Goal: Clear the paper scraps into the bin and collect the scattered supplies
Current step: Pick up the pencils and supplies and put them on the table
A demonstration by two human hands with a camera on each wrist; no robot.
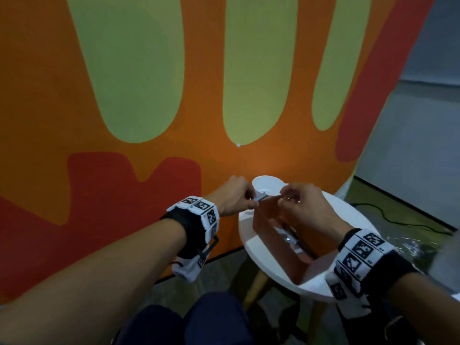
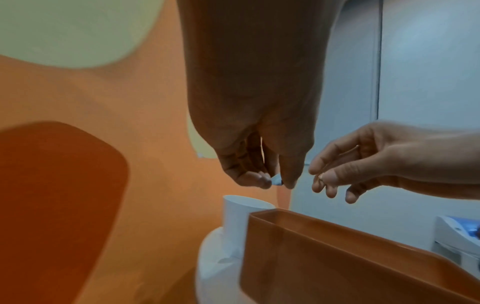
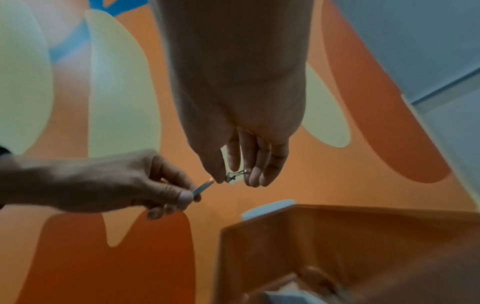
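Both hands hover over the far end of an orange box point(image 1: 271, 241) on a round white table point(image 1: 258, 255). My left hand point(image 1: 251, 199) pinches a thin blue-grey paper strip point(image 1: 260, 196) between thumb and fingers; the same strip point(image 3: 203, 187) points toward the right hand. My right hand point(image 1: 283, 199) pinches a small metal binder clip point(image 3: 235, 174) just beyond the strip's tip. In the left wrist view the left hand point(image 2: 276, 184) holds the strip's blue end point(image 2: 276, 181). A white cup point(image 1: 265, 185) stands behind the box. Shiny items lie inside the box, unclear.
A painted orange, green and red wall point(image 1: 149, 95) rises close behind the table. A black cable point(image 1: 398, 220) and crinkled clear plastic point(image 1: 418, 245) lie on the floor to the right. My knees point(image 1: 194, 319) are below the table edge, beside a wooden leg point(image 1: 256, 287).
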